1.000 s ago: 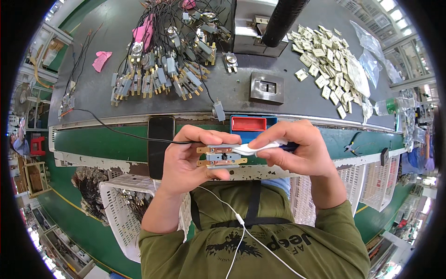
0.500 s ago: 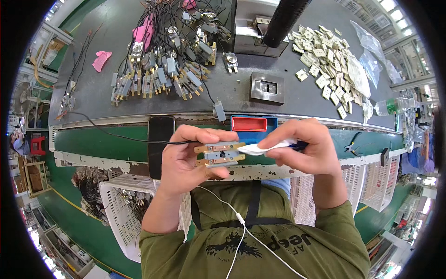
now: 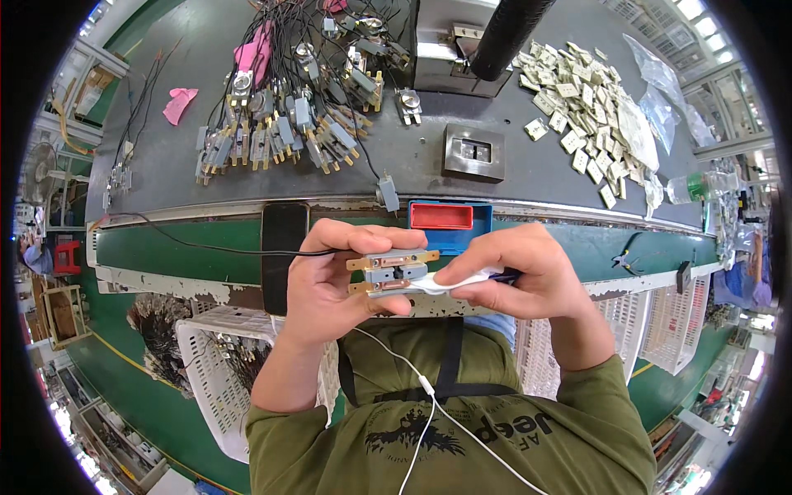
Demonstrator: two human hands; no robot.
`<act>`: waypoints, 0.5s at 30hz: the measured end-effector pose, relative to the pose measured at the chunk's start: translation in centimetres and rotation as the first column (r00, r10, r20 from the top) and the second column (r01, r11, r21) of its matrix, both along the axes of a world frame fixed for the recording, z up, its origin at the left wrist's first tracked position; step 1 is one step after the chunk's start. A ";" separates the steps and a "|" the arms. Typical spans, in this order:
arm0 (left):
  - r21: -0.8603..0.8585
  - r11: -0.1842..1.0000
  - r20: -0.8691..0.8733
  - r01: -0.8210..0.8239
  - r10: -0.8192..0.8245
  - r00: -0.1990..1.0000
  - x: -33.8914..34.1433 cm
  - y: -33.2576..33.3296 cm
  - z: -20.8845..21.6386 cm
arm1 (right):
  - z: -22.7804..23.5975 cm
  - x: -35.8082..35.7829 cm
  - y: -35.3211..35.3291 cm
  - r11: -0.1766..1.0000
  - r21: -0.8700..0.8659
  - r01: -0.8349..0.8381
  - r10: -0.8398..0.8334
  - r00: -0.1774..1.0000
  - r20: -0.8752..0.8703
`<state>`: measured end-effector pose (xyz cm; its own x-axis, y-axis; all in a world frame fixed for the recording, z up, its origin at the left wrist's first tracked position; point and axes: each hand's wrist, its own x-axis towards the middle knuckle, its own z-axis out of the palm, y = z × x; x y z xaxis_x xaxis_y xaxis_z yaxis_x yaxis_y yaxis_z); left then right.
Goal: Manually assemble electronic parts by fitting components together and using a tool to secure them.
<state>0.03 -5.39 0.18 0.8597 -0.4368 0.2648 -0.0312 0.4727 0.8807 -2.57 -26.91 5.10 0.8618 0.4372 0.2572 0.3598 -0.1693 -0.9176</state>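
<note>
Hold the grey block, likely light, stiff, by its sides, as pinched in the left hand below-left of the blue tray, with white cloth pinched in the right hand.

You can pass over the flat dark-grey surface either side of the square slotted metal block; behind it, a silver box-shaped metal machine bars you.
</note>
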 end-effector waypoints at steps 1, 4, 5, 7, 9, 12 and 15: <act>0.001 1.000 -0.003 -0.001 0.001 1.000 0.0 0.0 0.0 | 0.1 -0.1 0.1 1.000 0.001 -0.001 0.001 1.000 -0.003; 0.005 1.000 0.004 -0.017 0.017 1.000 0.2 -0.1 0.2 | 0.4 -0.1 0.3 0.998 -0.003 0.067 -0.067 0.993 -0.099; -0.011 1.000 -0.001 -0.018 0.018 1.000 0.2 -0.1 0.2 | 0.1 -0.1 0.3 0.999 -0.001 0.043 -0.043 0.999 -0.021; -0.027 0.999 -0.007 -0.017 0.017 1.000 0.2 0.0 0.0 | -0.2 0.0 0.3 1.000 -0.001 0.018 -0.018 0.998 0.057; -0.015 1.000 -0.025 -0.022 0.022 0.999 0.1 0.0 0.0 | -0.1 0.0 0.2 1.000 -0.020 0.019 -0.018 0.997 0.078; -0.017 1.000 -0.025 -0.014 0.013 1.000 0.2 0.0 0.1 | -0.1 0.1 0.2 1.000 -0.007 0.007 -0.006 0.999 0.054; -0.020 0.999 -0.012 -0.029 0.028 1.000 0.2 0.0 0.1 | -0.1 0.0 0.3 1.000 0.000 0.022 -0.022 0.998 0.055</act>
<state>0.21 -5.42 0.23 0.8747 -0.4067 0.2635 -0.0350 0.4894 0.8714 -2.54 -26.66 4.96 0.8558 0.4184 0.3043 0.4058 -0.1779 -0.8965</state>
